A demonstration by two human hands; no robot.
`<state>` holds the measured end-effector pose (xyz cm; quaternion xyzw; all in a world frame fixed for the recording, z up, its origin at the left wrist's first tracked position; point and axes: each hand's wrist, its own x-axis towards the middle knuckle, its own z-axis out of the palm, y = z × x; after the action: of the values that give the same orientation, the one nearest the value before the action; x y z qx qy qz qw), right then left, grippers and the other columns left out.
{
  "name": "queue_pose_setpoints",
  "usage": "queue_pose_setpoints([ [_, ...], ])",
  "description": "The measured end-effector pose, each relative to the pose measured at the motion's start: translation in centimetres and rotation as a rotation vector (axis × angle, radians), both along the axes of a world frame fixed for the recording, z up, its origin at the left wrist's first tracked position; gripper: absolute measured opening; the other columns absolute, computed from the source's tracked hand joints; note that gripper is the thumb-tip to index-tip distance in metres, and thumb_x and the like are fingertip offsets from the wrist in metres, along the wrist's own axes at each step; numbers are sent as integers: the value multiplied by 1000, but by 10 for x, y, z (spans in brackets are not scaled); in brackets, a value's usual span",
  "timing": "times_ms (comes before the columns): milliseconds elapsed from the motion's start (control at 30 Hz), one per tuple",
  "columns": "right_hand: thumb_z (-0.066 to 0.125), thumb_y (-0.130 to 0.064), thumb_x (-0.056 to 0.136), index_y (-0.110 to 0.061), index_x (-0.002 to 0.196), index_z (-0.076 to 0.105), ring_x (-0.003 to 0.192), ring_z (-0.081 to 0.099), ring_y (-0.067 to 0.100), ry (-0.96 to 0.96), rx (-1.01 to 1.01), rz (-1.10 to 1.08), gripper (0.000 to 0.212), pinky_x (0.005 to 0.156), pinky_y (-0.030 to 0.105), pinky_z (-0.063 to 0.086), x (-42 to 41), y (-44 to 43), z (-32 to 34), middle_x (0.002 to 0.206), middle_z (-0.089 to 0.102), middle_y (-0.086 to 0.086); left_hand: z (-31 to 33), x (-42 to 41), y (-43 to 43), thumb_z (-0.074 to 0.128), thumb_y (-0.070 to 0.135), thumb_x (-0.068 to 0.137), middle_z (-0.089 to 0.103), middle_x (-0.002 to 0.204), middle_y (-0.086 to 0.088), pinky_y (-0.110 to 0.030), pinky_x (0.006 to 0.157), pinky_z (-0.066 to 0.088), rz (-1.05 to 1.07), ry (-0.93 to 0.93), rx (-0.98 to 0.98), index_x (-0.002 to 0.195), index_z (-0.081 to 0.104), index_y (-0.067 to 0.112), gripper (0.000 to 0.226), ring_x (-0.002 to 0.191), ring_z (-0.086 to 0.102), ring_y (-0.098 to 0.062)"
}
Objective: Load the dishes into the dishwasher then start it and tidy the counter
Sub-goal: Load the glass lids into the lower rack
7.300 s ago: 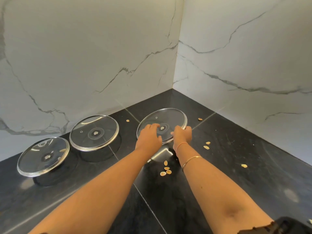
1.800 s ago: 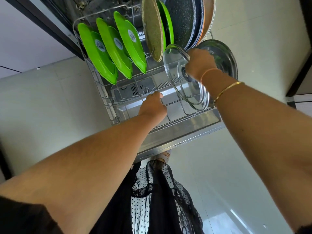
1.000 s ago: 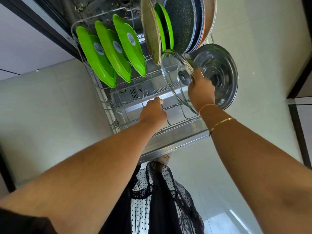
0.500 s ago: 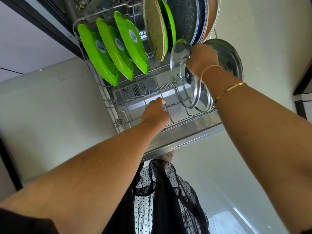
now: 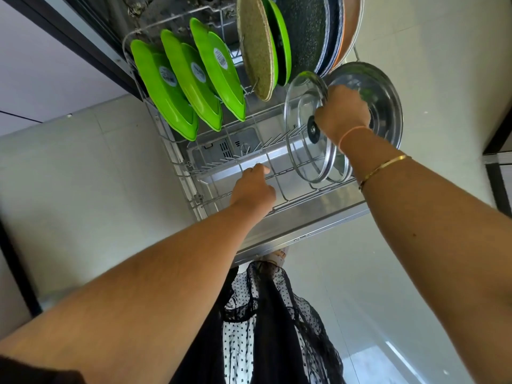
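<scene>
The pulled-out rack (image 5: 191,187) lay over the open dishwasher door (image 5: 304,225), reaching from beyond the left hand (image 5: 253,189) across to beyond the right hand (image 5: 342,115). Three green plates (image 5: 163,87) stood on edge in it, above and to the left of the left hand, with a speckled round board (image 5: 255,48) and darker dishes packed farther right. A steel lid (image 5: 388,106) stood directly behind the right hand.

The glass lid (image 5: 302,151), which lay flat on the black counter seven seconds earlier, stood upright in the rack's wires just left of the right hand, its lower rim down among the tines. Half a second before it was nearly edge-on; now its face had turned more toward the camera and showed as a broader oval. The right hand had come down a little and gripped the lid at its dark centre knob, fingers curled round it.

The left hand had stayed where it was, fingers curled onto a wire at the rack's near side, below and left of the lid. Two thin bracelets (image 5: 385,166) circled the right wrist.
</scene>
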<state>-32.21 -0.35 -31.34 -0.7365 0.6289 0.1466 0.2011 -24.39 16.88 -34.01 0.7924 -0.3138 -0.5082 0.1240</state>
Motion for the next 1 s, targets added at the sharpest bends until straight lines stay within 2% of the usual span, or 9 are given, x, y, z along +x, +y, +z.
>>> queue_pose_setpoints([
  [167,48,-11,91,-5,118,55,110,56,40,25,-57,98,29,87,44,48,14,-21,14,119,59,19,-2,0,3,45,4,90,45,139,-4,-22,78,38,-1,7,7,134,43,17,46,115,51,-18],
  [333,48,-7,90,-4,120,54,109,57,42,55,-32,130,30,88,45,49,13,-7,6,117,60,21,-1,-3,8,45,3,90,46,138,-3,-17,69,36,6,8,-9,134,43,18,46,100,50,-11],
  [533,49,-17,94,-7,124,48,107,57,45,-29,-36,93,32,89,48,48,-7,17,-10,115,60,24,-4,0,12,45,3,90,45,137,-4,-23,81,37,30,9,-6,133,43,18,46,118,50,-19],
  [700,46,-10,95,-8,129,42,98,62,38,-60,48,63,34,79,40,48,-21,58,-36,105,64,21,-5,1,14,46,4,90,46,137,-4,-23,77,37,18,15,-11,133,43,18,45,113,52,-19],
  [833,41,-9,97,-7,130,42,97,61,41,-127,23,-7,33,82,44,48,-37,62,-37,104,64,24,-9,4,14,45,4,90,45,138,-4,-23,76,38,31,7,10,133,43,17,44,112,52,-19],
  [1000,39,-4,95,-5,132,36,99,59,44,-120,88,-27,37,86,49,47,-43,52,-39,105,62,25,-6,0,10,47,6,91,44,138,-3,-23,74,37,11,18,19,134,41,20,46,111,52,-18],
])
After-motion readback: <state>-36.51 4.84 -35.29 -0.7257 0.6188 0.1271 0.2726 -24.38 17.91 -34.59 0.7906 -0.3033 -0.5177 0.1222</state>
